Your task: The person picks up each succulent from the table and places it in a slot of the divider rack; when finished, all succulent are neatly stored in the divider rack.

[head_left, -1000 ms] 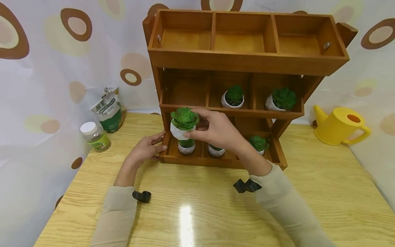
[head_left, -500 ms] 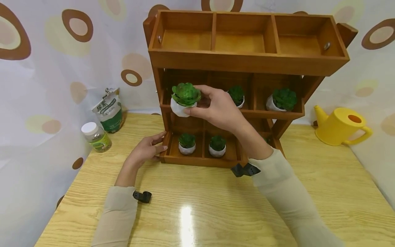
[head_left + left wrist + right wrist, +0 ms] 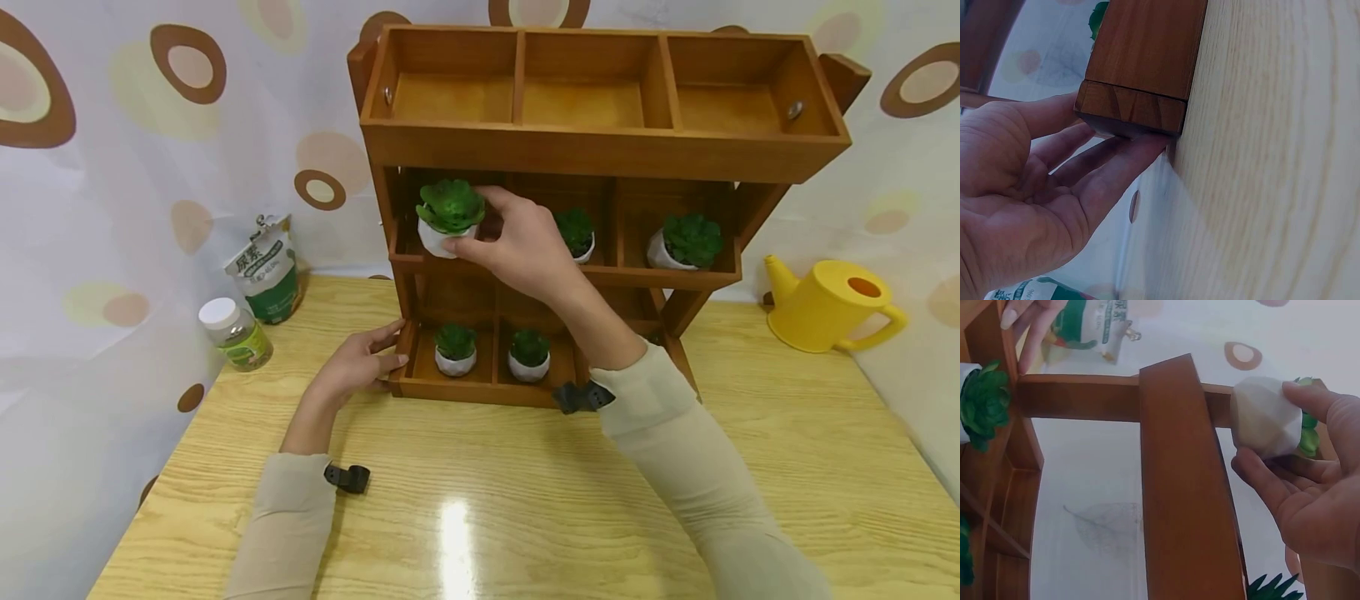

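My right hand (image 3: pixel 519 242) pinches a small white faceted pot with a green artificial succulent (image 3: pixel 450 208) between thumb and fingers. It holds the pot upright at the left compartment of the shelf's middle tier; in the right wrist view the white pot (image 3: pixel 1265 419) hides most of its leaves. My left hand (image 3: pixel 358 362) touches the lower left end of the wooden plant shelf (image 3: pixel 600 154), its fingers fairly straight against the wood, as the left wrist view shows too. Two potted succulents stand on the bottom tier, left (image 3: pixel 455 350) and middle (image 3: pixel 529 356).
On the middle tier sit a central succulent (image 3: pixel 576 233), partly behind my right hand, and a right one (image 3: pixel 686 242). A yellow watering can (image 3: pixel 828 304) stands at right. A white-capped jar (image 3: pixel 236 333) and a green-white pouch (image 3: pixel 266 275) stand at left.
My right hand has lifted the potted succulent from in front of the bottom tier up to the middle tier's left compartment. My left hand stays at the shelf's lower corner.
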Demonstrator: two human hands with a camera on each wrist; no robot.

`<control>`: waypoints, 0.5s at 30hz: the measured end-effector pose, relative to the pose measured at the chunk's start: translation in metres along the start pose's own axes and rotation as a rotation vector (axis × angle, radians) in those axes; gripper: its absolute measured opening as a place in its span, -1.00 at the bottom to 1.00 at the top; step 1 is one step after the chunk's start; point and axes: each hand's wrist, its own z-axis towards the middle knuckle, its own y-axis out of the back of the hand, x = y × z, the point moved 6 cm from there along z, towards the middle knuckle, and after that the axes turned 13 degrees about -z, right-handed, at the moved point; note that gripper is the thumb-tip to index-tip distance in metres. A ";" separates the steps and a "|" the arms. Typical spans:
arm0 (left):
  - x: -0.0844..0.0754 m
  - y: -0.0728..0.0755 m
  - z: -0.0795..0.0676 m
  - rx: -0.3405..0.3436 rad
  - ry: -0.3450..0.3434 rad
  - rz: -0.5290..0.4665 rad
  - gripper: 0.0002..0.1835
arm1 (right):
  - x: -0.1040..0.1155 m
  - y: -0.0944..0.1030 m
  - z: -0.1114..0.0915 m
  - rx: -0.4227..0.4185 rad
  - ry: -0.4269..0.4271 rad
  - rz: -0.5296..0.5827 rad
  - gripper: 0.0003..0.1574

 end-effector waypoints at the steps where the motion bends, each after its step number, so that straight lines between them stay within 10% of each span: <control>1: 0.000 0.000 0.000 -0.001 0.001 -0.001 -0.28 | 0.000 -0.001 0.001 -0.005 0.002 -0.011 -0.15; 15: 0.000 -0.001 0.000 0.008 0.000 -0.004 -0.27 | 0.004 -0.016 0.009 -0.049 -0.004 -0.154 -0.11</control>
